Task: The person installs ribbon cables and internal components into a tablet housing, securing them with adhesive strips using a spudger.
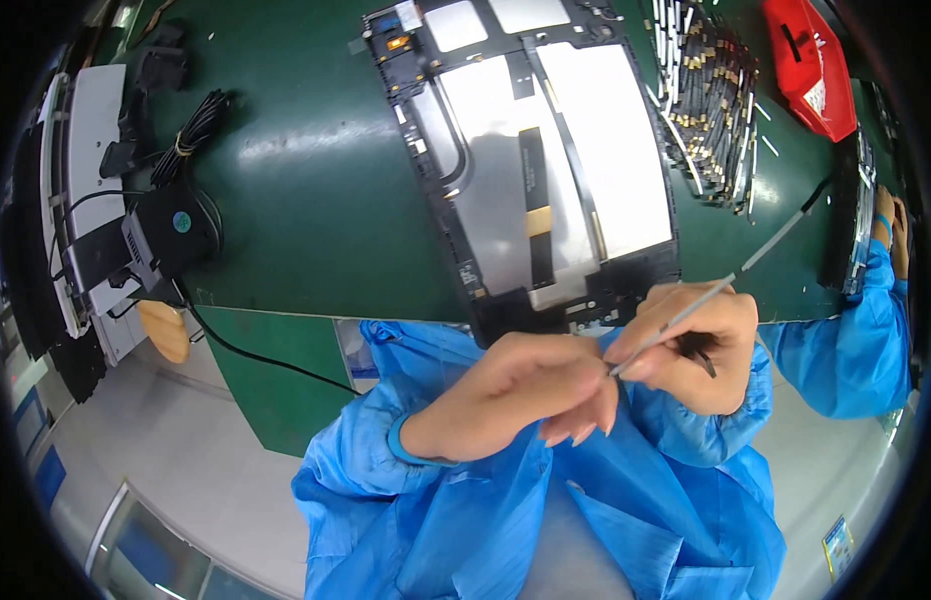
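My right hand [696,345] is closed on a long thin grey strip [691,308], which slants up and right to a dark end. A small dark piece [698,352] shows in the same palm; I cannot make out what it is. My left hand [521,390] has its fingers bent together, its fingertips pinching the strip's lower end. Just beyond both hands lies an opened electronic device [616,150] with a black frame and large silvery panels. On it rests a flat black ribbon cable [537,200] with a gold band.
A heap of thin black strips with white ends [721,110] covers the right of the green table [306,220], near a red bin [811,65]. At left stand a black boxy device [176,225] and a coiled black cable [193,135]. Another person's blue sleeve [846,350] is at far right.
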Motion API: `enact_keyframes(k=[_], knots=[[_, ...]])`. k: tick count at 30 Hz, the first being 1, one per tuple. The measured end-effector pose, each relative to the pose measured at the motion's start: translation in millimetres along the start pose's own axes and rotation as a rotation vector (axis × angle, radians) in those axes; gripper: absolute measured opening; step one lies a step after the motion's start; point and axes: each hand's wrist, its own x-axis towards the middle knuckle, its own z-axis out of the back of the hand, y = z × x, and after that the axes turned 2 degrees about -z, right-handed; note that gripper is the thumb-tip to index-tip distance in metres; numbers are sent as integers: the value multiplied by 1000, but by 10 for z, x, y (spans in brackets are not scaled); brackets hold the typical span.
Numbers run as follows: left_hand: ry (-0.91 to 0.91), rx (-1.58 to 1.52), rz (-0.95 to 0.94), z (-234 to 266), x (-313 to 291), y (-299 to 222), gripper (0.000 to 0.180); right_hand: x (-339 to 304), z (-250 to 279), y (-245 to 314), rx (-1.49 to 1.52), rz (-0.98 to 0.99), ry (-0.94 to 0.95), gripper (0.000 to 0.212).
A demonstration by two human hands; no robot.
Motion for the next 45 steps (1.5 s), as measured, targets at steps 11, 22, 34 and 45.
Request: enact_keyframes(k=[11, 22, 34, 45], knots=[[-715, 781, -402, 116, -501, 294, 49, 331, -495, -372, -858, 51, -202, 12], [-616, 306, -443, 149, -517, 263, 39, 324, -510, -378, -1009, 7, -191, 21], [-811, 909, -689, 363, -321, 237, 17, 359, -481, -300, -923, -2, -110, 16], [-861, 977, -735, 405, -128, 166, 24, 374, -550, -300, -1012, -32, -151, 17]])
